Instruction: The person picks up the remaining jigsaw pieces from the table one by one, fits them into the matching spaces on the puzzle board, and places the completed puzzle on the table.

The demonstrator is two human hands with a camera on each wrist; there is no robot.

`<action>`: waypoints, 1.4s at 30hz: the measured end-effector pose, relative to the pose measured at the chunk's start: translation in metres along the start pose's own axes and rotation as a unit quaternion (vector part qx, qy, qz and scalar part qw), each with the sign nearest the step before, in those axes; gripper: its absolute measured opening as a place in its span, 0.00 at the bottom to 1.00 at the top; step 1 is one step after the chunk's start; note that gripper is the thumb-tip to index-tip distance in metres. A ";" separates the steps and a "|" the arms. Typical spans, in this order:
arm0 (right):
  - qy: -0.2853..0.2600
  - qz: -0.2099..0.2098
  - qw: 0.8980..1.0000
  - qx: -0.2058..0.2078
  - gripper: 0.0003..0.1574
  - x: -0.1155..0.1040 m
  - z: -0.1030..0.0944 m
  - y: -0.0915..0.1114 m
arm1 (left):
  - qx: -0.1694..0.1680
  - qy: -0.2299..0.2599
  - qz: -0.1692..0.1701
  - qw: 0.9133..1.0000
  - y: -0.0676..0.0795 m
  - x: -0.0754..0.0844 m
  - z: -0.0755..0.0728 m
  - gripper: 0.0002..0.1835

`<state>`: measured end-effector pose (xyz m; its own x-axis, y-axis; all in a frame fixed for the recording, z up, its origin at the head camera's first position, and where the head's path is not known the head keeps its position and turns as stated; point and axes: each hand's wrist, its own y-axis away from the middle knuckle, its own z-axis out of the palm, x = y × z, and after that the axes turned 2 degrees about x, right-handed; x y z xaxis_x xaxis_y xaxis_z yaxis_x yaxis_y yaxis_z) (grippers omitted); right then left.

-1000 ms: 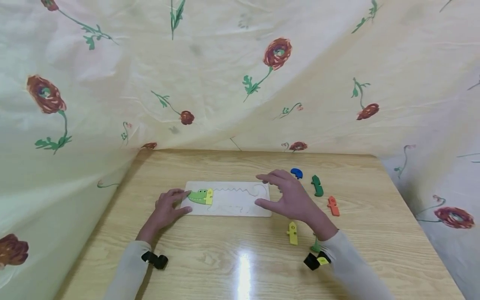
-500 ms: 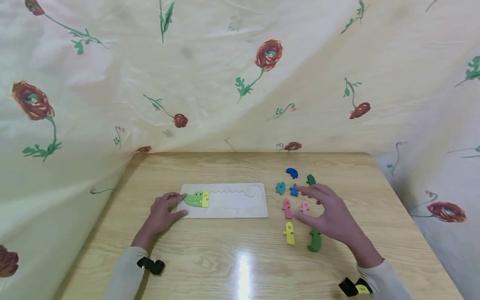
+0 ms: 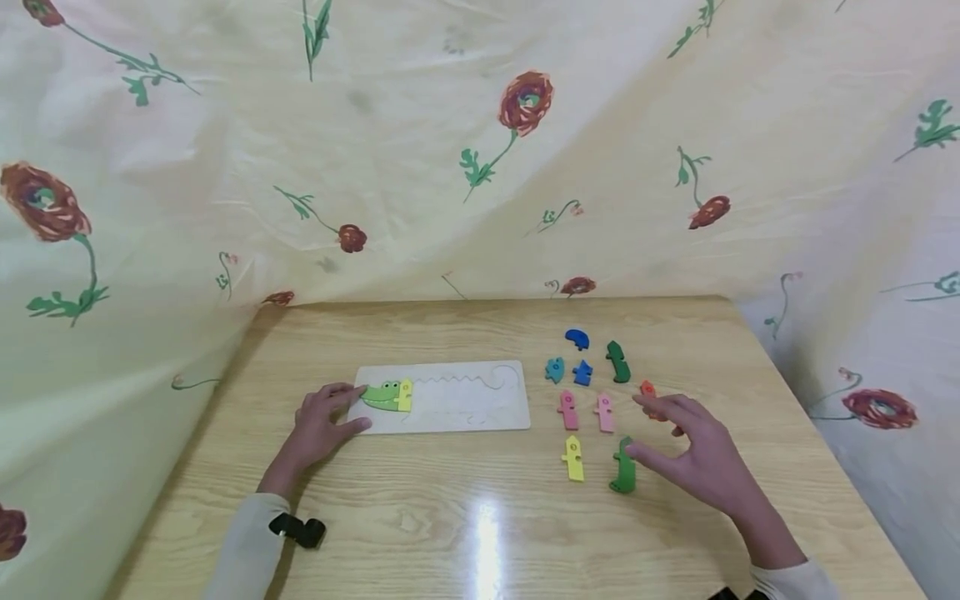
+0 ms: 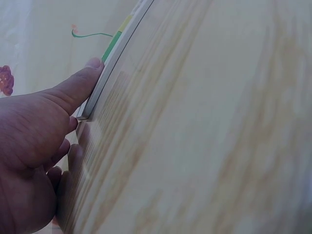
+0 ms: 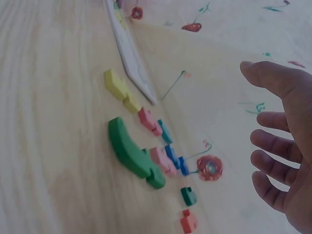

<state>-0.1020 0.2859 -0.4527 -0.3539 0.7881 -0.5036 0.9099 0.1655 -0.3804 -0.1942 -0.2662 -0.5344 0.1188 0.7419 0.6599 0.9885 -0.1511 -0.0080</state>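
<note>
Bright glare streak (image 3: 487,550) on tabletop (image 3: 397,550)

Left hand (image 3: 321,425) forward, thumb (image 4: 78,87) stretched out, apart from forefinger (image 3: 341,390). Right hand (image 3: 703,457) hovering, thumb held wide of loosely bent fingers (image 5: 278,142). Forearms (image 3: 283,475) angled inward, pale sleeves (image 3: 246,542) pulled short of hands.

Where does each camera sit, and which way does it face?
Head: on the head, facing forward and down at the board, loose pieces and table; left hand, right hand and sleeves show.
Left wrist: on that wrist, facing the board's edge and table; the left hand shows.
Right wrist: on that wrist, facing over the pieces toward the board; the right hand shows.
Shared: head and right wrist both show the loose pieces.
</note>
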 end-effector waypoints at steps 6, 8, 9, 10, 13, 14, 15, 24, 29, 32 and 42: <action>0.005 0.026 0.999 -0.025 0.41 0.009 0.002 0.012 | 0.007 -0.001 0.003 1.000 0.000 0.000 0.001 0.37; 0.004 0.034 0.999 -0.035 0.42 0.011 0.003 0.015 | 0.008 0.001 0.003 1.000 0.001 0.001 0.001 0.37; 0.002 0.040 0.998 -0.041 0.43 0.013 0.004 0.017 | 0.008 0.001 0.004 1.000 0.001 0.001 0.001 0.37; 0.001 0.045 0.998 -0.048 0.44 0.014 0.005 0.018 | 0.008 0.002 0.005 1.000 0.001 0.001 0.001 0.37; 0.000 0.059 0.996 -0.070 0.49 0.019 0.008 0.021 | 0.010 0.001 0.006 1.000 0.001 0.001 0.002 0.37; 0.003 0.063 0.995 -0.078 0.51 0.020 0.009 0.022 | 0.010 0.001 0.006 1.000 0.001 0.001 0.002 0.37; 0.005 0.068 0.994 -0.085 0.52 0.021 0.011 0.022 | 0.011 0.001 0.006 1.000 0.001 0.001 0.001 0.37; 0.020 0.092 0.987 -0.128 0.62 0.028 0.017 0.026 | 0.006 0.008 0.002 1.000 0.001 0.000 0.001 0.37; 0.028 0.089 0.986 -0.136 0.65 0.032 0.019 0.028 | 0.006 0.008 -0.001 1.000 0.000 0.000 0.001 0.36; 0.032 0.085 0.986 -0.138 0.65 0.035 0.021 0.028 | 0.007 0.008 0.001 1.000 0.000 0.000 0.001 0.36; 0.040 0.095 0.983 -0.150 0.69 0.038 0.029 0.030 | 0.007 0.007 0.007 1.000 0.001 -0.001 0.000 0.36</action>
<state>-0.0948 0.3039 -0.5057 -0.1631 0.8644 -0.4756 0.9852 0.1681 -0.0323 -0.1936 -0.2668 -0.5353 0.1308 0.7304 0.6704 0.9881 -0.1516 -0.0277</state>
